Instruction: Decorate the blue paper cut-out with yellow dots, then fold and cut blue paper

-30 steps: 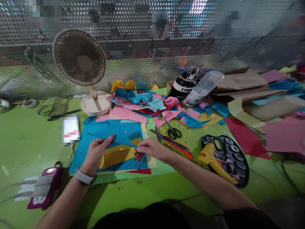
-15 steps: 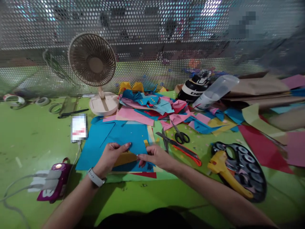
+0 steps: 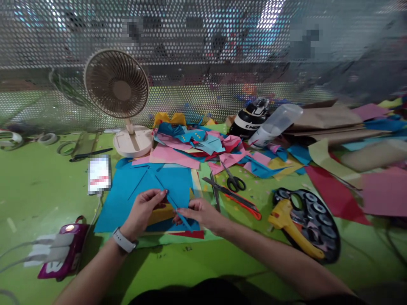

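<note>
Both hands pinch a blue paper sheet lying on the green table, atop other coloured sheets. The left hand grips its folded edge; the right hand holds the crease just beside it. Scissors lie near.

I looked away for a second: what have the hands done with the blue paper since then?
Both hands drew closer together. The left hand and right hand brought the blue paper down from a raised flap into a narrow diagonal fold, pinched at both ends, covering more of the yellow sheet. Scissors, fan and glue gun lie as before.
</note>
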Motion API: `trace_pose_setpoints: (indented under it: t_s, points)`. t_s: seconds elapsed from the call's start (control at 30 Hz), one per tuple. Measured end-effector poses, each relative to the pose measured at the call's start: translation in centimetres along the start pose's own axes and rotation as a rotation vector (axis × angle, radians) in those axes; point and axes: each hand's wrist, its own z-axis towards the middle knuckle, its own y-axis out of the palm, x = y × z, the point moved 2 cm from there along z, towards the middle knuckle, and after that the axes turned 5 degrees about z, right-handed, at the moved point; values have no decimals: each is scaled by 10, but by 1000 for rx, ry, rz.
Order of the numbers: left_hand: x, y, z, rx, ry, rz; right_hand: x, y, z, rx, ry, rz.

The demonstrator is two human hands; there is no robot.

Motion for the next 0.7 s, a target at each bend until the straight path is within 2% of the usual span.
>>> trace_pose_setpoints:
  t_s: [0.17,0.37,0.53,0.7]
  points:
    - [3,0,-3,-71,-15,153,-8,-9,4,180,-130,19]
    - [4,5,-4,-131,-65,113,-8,-7,5,104,-116,106]
    - [4,6,-5,-138,-68,172,-5,-13,6,162,-103,-15]
    - [0,7,-5,-179,-90,131,-5,-12,6,152,-107,-14]
